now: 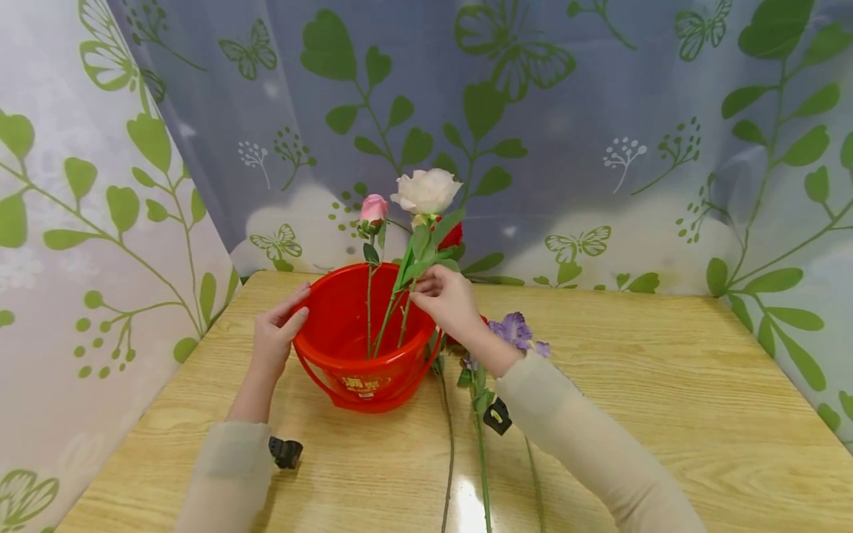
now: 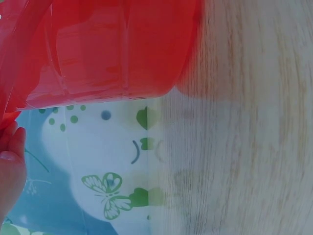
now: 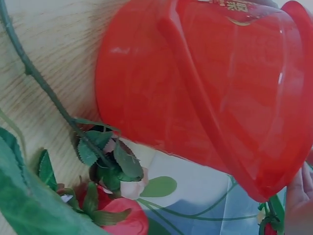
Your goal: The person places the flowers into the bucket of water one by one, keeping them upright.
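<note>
1. The white rose-like flower (image 1: 426, 192) and the pink rosebud (image 1: 374, 209) stand in the red plastic bucket (image 1: 366, 370), their blossoms above the rim; a red flower (image 1: 452, 234) shows partly behind the leaves.
2. The right hand (image 1: 453, 302) has its thumb and fingers pinched together on a slim stem (image 1: 405, 322) above the bucket; whether it belongs to the white or the red flower, I cannot tell.
3. The left hand (image 1: 272, 339) rests at the bucket's left rim, thumb apart from the other fingers, which lie rather straight.
4. I judge the flowers light, with stiff stems and soft petals which crush easily; better to hold the bare stem, below the leaves.
5. The bucket seems light and smooth, so it may slide on the wooden table (image 1: 633, 370); the rim gives the surest hold.
</note>
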`<state>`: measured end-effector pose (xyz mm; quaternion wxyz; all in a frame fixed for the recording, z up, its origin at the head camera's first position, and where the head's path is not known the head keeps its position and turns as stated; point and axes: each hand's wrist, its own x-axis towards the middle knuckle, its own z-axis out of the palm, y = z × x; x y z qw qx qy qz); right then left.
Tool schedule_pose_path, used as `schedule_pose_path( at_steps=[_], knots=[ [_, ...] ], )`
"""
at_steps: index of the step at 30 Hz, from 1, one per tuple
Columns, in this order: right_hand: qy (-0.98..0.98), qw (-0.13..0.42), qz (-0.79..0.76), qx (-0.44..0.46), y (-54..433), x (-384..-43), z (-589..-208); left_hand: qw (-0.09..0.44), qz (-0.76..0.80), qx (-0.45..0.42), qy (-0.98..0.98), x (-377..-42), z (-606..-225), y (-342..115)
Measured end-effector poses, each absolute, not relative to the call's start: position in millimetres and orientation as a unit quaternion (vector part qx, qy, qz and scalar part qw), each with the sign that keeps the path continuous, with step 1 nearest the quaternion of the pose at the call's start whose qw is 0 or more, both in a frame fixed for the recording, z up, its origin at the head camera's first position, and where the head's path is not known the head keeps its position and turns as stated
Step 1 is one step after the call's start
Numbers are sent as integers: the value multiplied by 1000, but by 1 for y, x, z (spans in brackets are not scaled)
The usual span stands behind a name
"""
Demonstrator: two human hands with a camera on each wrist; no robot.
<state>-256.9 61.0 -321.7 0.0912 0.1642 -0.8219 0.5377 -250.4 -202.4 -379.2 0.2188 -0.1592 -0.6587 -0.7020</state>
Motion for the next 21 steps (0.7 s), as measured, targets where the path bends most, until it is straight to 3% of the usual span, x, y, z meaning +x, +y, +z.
schedule_pose_path(
  at_steps=[14, 21],
  knots=[
    [-799, -34, 584, 142, 62, -255, -307, 217, -706, -156, -657, -250, -379, -203],
    [-774, -31, 613, 158, 66, -246, -304, 216, -701, -150, -663, -251, -379, -203]
  ],
)
